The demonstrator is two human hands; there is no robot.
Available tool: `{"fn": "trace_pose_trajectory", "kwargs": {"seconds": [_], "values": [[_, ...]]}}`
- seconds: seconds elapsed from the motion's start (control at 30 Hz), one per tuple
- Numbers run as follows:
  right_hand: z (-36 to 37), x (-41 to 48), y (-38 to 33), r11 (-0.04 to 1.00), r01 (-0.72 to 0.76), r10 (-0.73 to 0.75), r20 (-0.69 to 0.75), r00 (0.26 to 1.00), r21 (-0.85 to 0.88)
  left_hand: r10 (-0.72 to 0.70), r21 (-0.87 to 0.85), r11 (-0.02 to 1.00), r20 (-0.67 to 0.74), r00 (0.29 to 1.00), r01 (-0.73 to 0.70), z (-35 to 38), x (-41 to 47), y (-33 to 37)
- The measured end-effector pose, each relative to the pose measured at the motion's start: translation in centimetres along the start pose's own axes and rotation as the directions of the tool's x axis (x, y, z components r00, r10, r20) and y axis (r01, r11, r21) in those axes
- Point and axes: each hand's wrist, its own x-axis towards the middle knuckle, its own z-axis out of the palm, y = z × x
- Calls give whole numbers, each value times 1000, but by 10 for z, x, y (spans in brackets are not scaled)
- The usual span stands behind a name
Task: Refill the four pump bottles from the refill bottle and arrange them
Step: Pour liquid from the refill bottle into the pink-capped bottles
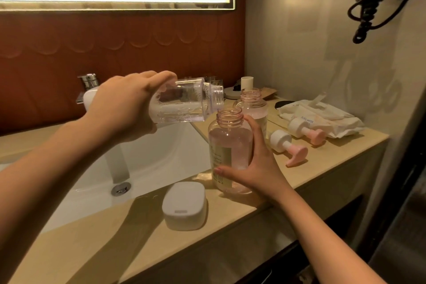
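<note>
Beside the sink on the beige counter (322,166), the left hand (124,106) grips the tipped refill bottle (184,104) while the right hand (253,168) clasps the upright pump bottle (228,145), so mouths should stay aligned and the pour slow.

Bare forearms (53,152) (bare hands (260,168))

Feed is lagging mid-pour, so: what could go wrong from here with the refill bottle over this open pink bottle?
1. The refill bottle in the left hand lies almost level, its mouth only at the rim of the near pink bottle; liquid may miss the narrow neck and run onto the counter.
2. The second pink bottle stands uncapped just behind; a nudge could tip it.
</note>
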Motion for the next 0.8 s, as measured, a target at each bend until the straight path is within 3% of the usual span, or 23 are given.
{"fn": "trace_pose_trajectory", "kwargs": {"seconds": [0.8], "values": [[1, 0, -1, 1000, -13, 13, 5, 1000, 22, 39, 37, 999, -24, 999, -38, 0, 3, -4]]}}
